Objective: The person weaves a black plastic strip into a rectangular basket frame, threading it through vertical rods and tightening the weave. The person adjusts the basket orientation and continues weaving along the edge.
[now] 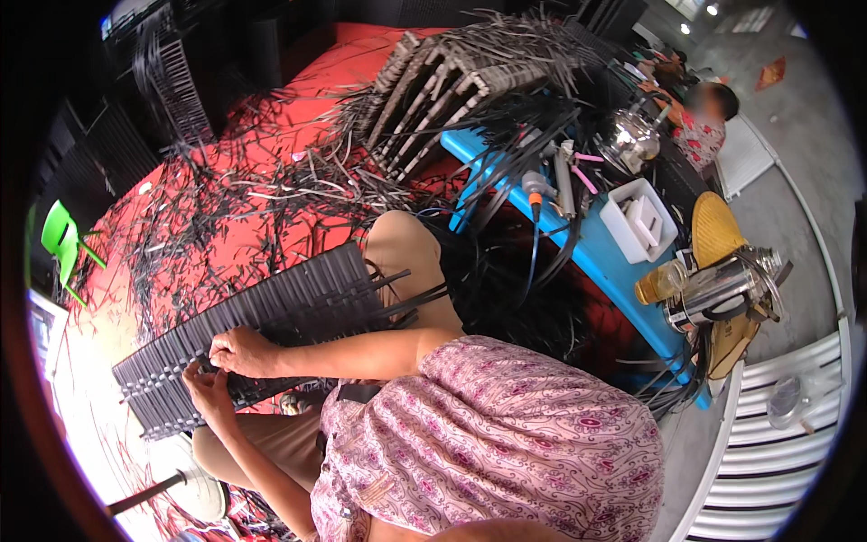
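Observation:
A long, dark woven panel [262, 303] of black plastic strips lies slantwise across my lap. Both hands work close together at its lower left part. My right hand [246, 351] rests on the weave, its fingers closed in a pinch. Just below it, my left hand [209, 394] also pinches at the panel, thumb and fingertips drawn together. Whatever thin piece sits between the fingertips is too small to make out. Loose strip ends [406, 303] stick out from the panel's right end, by my raised knee [404, 239].
Black strip scraps [208, 208] litter the red floor covering [339, 54]. A wrapped frame [433, 99] stands beyond my knee. On a blue bench [614, 271] are a white bin [638, 219], a steel flask [713, 294] and a jar [661, 282]. Another person [700, 140] sits far right.

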Demonstrator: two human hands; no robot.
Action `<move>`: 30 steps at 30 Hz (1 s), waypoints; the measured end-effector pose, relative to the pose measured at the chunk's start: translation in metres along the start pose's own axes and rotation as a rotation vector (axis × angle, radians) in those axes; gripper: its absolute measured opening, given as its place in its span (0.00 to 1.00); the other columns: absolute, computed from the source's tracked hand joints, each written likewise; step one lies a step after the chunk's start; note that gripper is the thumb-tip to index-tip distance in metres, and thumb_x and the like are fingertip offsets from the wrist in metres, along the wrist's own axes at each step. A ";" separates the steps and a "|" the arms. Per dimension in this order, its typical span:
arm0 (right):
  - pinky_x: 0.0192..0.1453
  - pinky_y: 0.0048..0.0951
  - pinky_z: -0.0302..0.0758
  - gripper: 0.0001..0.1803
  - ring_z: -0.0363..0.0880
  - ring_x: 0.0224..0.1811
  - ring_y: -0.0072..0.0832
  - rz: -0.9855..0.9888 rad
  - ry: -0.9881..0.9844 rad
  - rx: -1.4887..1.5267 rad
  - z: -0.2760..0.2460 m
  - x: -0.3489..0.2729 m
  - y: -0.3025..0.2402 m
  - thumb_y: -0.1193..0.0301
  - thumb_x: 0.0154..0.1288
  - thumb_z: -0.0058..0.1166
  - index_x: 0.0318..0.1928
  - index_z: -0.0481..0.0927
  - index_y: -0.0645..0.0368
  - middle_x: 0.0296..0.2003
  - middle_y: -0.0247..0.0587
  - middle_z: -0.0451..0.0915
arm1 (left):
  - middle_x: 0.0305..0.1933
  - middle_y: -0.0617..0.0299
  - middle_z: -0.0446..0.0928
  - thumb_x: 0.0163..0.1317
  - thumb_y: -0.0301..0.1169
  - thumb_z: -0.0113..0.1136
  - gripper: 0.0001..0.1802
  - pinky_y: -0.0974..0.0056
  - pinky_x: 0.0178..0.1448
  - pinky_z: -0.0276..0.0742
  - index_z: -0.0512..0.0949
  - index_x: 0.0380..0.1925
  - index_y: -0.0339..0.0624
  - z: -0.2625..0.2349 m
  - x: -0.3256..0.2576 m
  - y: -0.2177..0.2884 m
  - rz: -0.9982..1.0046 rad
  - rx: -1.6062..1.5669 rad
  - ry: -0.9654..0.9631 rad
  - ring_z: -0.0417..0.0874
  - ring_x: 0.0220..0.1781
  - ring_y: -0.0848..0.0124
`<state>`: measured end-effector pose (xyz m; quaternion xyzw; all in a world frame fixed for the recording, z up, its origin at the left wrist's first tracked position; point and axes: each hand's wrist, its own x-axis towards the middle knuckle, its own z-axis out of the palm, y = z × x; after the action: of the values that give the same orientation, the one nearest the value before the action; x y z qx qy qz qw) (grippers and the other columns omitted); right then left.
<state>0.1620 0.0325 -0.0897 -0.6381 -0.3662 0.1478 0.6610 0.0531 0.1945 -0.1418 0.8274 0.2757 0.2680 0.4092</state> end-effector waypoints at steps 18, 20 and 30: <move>0.32 0.25 0.76 0.13 0.78 0.27 0.17 0.230 -0.140 0.039 -0.010 -0.005 -0.020 0.66 0.73 0.56 0.43 0.84 0.64 0.25 0.35 0.82 | 0.35 0.56 0.80 0.53 0.28 0.71 0.29 0.53 0.46 0.79 0.70 0.55 0.42 0.002 -0.030 0.083 -0.126 0.285 0.060 0.84 0.39 0.54; 0.32 0.24 0.76 0.13 0.78 0.26 0.17 0.229 -0.132 0.032 -0.009 -0.006 -0.021 0.65 0.74 0.56 0.43 0.84 0.64 0.25 0.33 0.81 | 0.34 0.57 0.80 0.52 0.27 0.72 0.30 0.54 0.47 0.78 0.69 0.54 0.42 0.001 -0.027 0.084 -0.154 0.279 0.048 0.84 0.39 0.54; 0.29 0.21 0.75 0.09 0.76 0.25 0.14 0.169 -0.166 -0.005 -0.009 0.001 -0.019 0.69 0.72 0.57 0.43 0.83 0.62 0.26 0.29 0.80 | 0.23 0.59 0.77 0.52 0.28 0.69 0.31 0.50 0.36 0.76 0.67 0.56 0.44 -0.002 -0.014 0.044 -0.008 0.175 0.026 0.83 0.30 0.52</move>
<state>0.1633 0.0241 -0.0705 -0.6538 -0.3651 0.2544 0.6120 0.0521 0.1636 -0.1074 0.8554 0.3067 0.2520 0.3328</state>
